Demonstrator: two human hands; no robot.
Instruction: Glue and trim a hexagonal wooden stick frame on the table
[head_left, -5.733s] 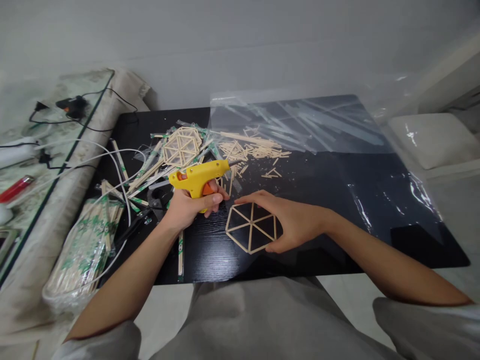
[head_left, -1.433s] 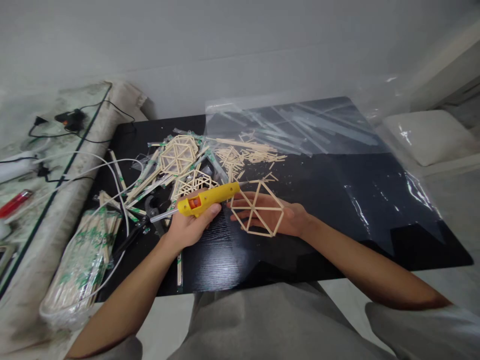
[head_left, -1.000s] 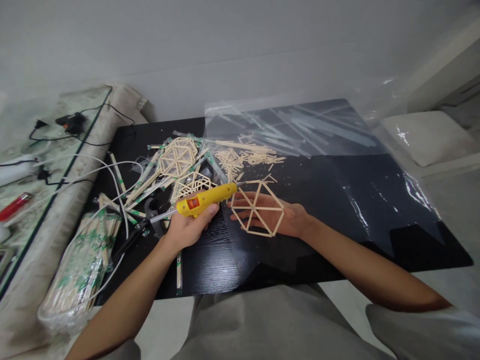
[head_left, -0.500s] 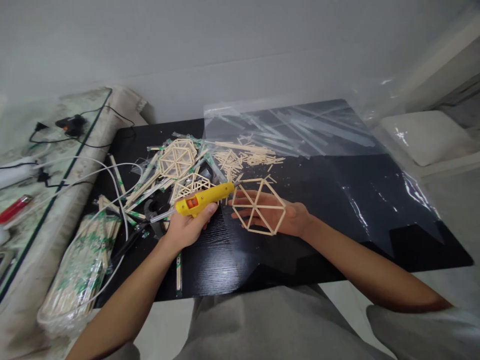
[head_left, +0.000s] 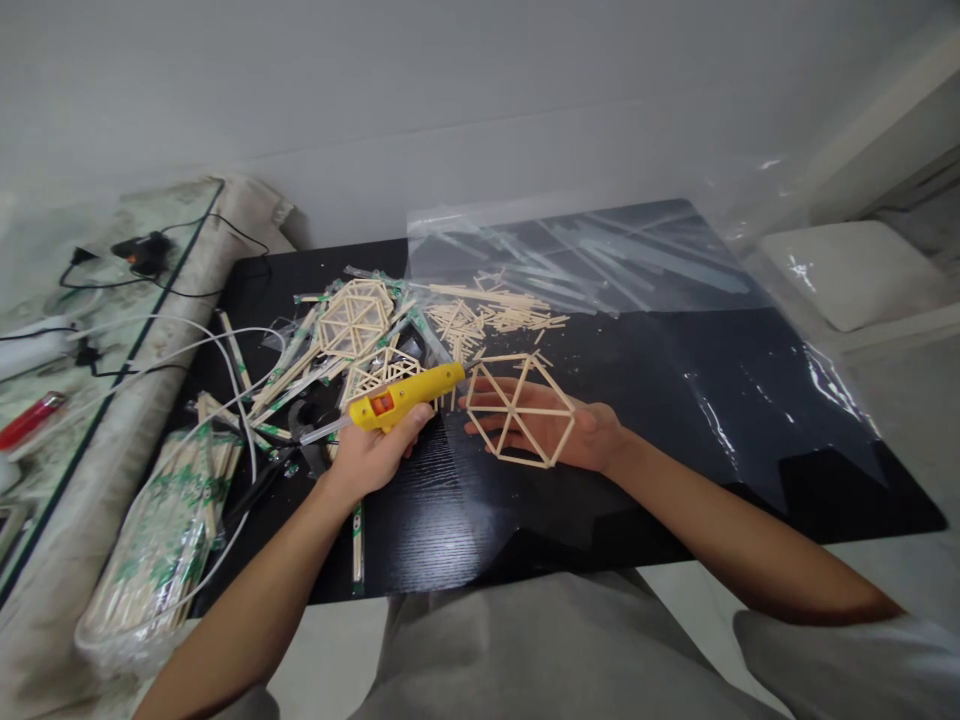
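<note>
My left hand [head_left: 379,450] is wrapped round a yellow glue gun [head_left: 409,395], whose clear glue stick pokes out at the back. The gun's nozzle points right, close to the upper left corner of a wooden stick hexagon [head_left: 512,410] with spokes meeting at its centre. Behind and under that hexagon, my right hand [head_left: 577,430] is spread palm up, supporting it. More stick frames lie to the left, one a finished-looking hexagon [head_left: 354,318] and another partly hidden behind the gun [head_left: 386,368].
Short cut sticks [head_left: 517,310] are heaped at the table's middle. Wrapped sticks [head_left: 161,530] lie at the left edge, crossed by a white cable [head_left: 253,450]. Clear plastic sheeting [head_left: 600,260] covers the black table's back right. A red-handled tool [head_left: 30,420] lies far left.
The hexagon and my right hand have shifted very slightly right, with the hexagon tilted a little. The glue gun has moved slightly left.
</note>
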